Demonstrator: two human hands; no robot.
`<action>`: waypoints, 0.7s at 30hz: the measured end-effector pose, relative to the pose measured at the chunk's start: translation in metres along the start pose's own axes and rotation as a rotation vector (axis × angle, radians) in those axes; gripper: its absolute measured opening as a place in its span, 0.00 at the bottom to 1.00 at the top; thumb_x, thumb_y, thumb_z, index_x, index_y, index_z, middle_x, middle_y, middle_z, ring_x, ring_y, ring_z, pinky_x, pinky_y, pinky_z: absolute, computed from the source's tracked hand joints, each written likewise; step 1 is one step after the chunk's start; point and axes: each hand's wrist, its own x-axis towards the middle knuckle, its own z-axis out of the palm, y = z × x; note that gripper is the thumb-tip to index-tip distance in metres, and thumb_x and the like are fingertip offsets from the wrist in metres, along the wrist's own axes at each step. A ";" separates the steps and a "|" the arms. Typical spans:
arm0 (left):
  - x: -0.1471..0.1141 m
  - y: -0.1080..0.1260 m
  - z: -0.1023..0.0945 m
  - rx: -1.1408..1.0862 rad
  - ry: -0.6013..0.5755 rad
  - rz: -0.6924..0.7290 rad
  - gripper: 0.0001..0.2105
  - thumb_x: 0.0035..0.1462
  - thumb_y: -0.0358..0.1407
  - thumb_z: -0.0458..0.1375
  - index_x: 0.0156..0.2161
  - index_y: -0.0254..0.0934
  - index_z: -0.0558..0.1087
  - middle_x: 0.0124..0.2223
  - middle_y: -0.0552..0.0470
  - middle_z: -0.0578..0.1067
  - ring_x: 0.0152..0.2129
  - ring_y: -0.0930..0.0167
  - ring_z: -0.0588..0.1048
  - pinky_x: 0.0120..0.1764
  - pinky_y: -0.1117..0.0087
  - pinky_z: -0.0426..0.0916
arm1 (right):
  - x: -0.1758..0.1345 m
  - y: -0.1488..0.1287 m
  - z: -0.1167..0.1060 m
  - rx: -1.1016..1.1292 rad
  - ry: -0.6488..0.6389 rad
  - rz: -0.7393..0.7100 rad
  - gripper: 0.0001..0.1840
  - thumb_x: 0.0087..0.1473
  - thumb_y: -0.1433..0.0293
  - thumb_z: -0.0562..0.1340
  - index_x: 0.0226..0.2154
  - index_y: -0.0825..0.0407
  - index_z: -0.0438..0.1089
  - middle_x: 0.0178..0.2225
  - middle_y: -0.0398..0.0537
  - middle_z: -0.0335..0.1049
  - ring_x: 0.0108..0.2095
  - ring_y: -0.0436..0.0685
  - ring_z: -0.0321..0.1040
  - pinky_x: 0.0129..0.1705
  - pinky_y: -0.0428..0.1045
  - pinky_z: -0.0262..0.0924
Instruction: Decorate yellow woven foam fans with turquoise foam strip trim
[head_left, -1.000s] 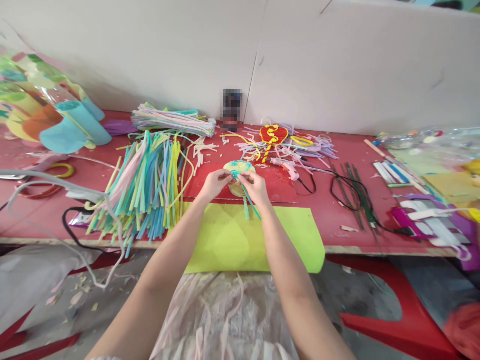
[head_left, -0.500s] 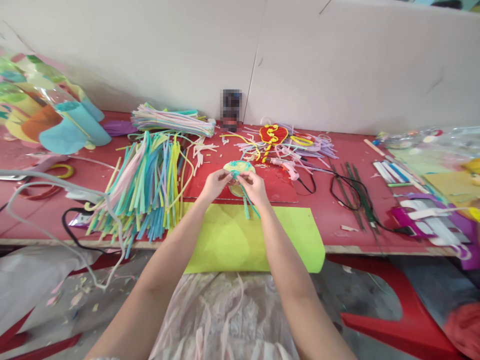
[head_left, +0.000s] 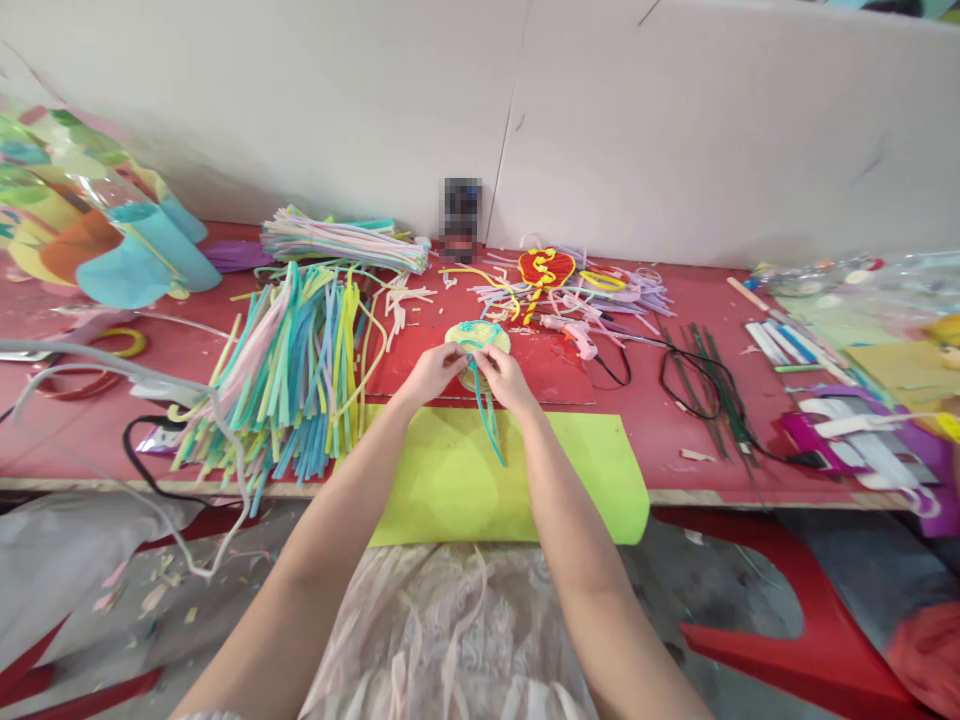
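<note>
Both my hands meet over a round pale-yellow piece (head_left: 496, 342) with turquoise trim along its top, which lies on a red board (head_left: 559, 375). My left hand (head_left: 433, 372) is closed in a pinch at the near left of the piece. My right hand (head_left: 504, 376) pinches from the other side. Between their fingertips runs a turquoise pipe cleaner (head_left: 487, 430), with a loose tail hanging down toward me. A paler green twisted stem also shows below the round piece, partly hidden by my right hand.
A yellow-green sheet (head_left: 450, 480) lies nearest me. To the left is a heap of coloured pipe cleaners (head_left: 300, 370), with scissors (head_left: 120, 345) farther out. A pink glue gun (head_left: 581, 340) and a red-and-yellow heart (head_left: 546, 268) lie right of the board. Markers (head_left: 787, 345) are farther right.
The turquoise pipe cleaner's tail has swung left and now hangs between my hands, over the yellow-green sheet. My fingers have shifted slightly downward and show more of the round piece.
</note>
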 end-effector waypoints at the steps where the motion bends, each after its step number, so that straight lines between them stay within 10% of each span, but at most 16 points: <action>1: 0.000 -0.001 0.000 0.005 -0.001 0.004 0.08 0.55 0.37 0.53 0.29 0.35 0.67 0.26 0.55 0.69 0.25 0.74 0.69 0.32 0.73 0.64 | 0.000 0.000 0.001 -0.010 0.009 -0.008 0.18 0.57 0.55 0.53 0.24 0.50 0.59 0.21 0.39 0.53 0.24 0.49 0.52 0.28 0.46 0.48; 21: 0.001 0.001 -0.005 -0.162 -0.036 -0.039 0.09 0.53 0.39 0.53 0.29 0.35 0.67 0.26 0.55 0.68 0.26 0.73 0.69 0.34 0.71 0.66 | 0.002 0.004 -0.002 0.288 -0.156 0.124 0.16 0.48 0.55 0.61 0.30 0.51 0.66 0.28 0.41 0.64 0.31 0.50 0.61 0.35 0.47 0.56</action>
